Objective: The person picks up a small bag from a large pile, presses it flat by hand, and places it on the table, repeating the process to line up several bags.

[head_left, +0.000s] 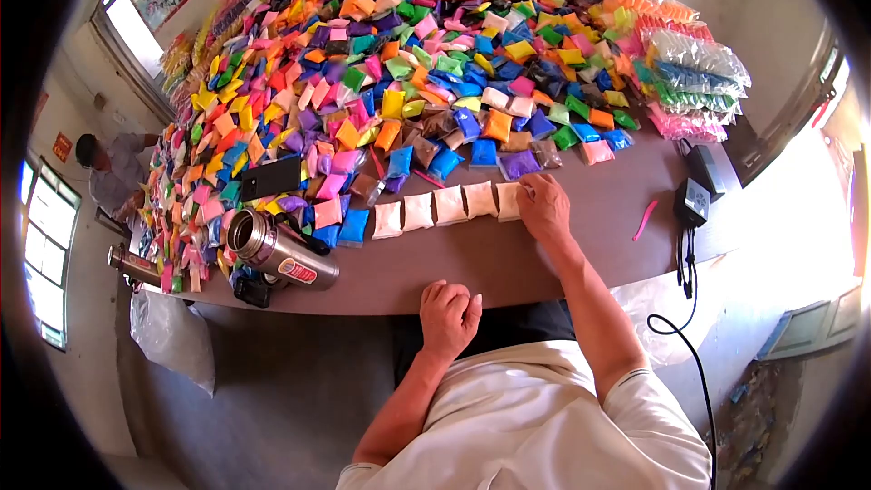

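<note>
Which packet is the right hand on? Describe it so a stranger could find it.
On the brown table, in front of the heap of coloured packets, lies a row of five pale packets. The right hand rests on the rightmost packet, the only one touched.

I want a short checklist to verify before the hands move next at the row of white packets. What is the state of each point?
1. Right hand touches the row of white packets at its right end: ok.
2. Row in one line, pieces side by side: ok.
3. Left hand empty: cannot tell, it is a fist at the table edge.
4. Steel flask upright: not ok, it lies on its side.
5. Black cable apart from the row: ok.
</note>
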The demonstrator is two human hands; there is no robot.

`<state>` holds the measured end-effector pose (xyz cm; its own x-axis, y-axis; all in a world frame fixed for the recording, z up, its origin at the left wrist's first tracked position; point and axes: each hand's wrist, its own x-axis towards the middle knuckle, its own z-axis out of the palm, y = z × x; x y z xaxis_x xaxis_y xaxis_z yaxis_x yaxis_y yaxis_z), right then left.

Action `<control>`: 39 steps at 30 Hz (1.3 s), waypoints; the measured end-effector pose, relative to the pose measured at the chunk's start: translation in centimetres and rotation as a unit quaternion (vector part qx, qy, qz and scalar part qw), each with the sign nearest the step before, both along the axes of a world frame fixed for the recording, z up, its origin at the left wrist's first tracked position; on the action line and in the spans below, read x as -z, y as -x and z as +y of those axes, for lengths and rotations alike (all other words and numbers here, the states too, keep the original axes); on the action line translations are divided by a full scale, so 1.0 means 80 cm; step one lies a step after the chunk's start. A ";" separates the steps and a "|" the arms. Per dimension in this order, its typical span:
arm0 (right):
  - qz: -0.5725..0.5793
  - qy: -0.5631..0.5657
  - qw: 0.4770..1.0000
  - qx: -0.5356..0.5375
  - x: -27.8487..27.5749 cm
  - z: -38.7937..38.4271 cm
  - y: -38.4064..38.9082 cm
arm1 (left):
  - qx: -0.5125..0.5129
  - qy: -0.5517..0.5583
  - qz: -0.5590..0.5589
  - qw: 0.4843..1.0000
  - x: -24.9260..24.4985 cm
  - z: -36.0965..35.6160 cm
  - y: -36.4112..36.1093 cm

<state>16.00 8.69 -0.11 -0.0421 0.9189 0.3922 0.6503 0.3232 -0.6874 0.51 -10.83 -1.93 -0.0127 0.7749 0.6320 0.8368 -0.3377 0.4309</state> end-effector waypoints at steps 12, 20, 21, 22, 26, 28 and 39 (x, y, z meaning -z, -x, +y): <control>-0.053 -0.023 0.998 -0.025 -0.002 0.042 0.013 | 0.000 -0.010 0.009 1.000 0.001 0.000 0.001; -0.032 -0.119 0.974 -0.190 -0.011 0.090 0.090 | -0.009 -0.003 -0.004 1.000 -0.001 -0.002 0.001; -0.052 -0.110 0.970 -0.212 -0.010 0.097 0.099 | -0.010 -0.008 -0.007 1.000 0.000 -0.002 0.001; -0.067 -0.089 0.972 -0.206 -0.008 0.103 0.106 | -0.010 -0.012 -0.011 1.000 0.001 -0.002 0.000; -0.199 -0.041 0.968 -0.146 -0.020 0.114 0.129 | -0.004 -0.002 -0.026 1.000 -0.002 -0.004 0.002; -0.214 -0.050 0.966 -0.133 -0.014 0.119 0.136 | 0.008 0.003 -0.035 0.999 -0.004 -0.005 0.003; -0.217 -0.149 0.953 -0.152 -0.009 0.130 0.120 | 0.011 0.002 -0.031 0.999 0.000 -0.005 0.003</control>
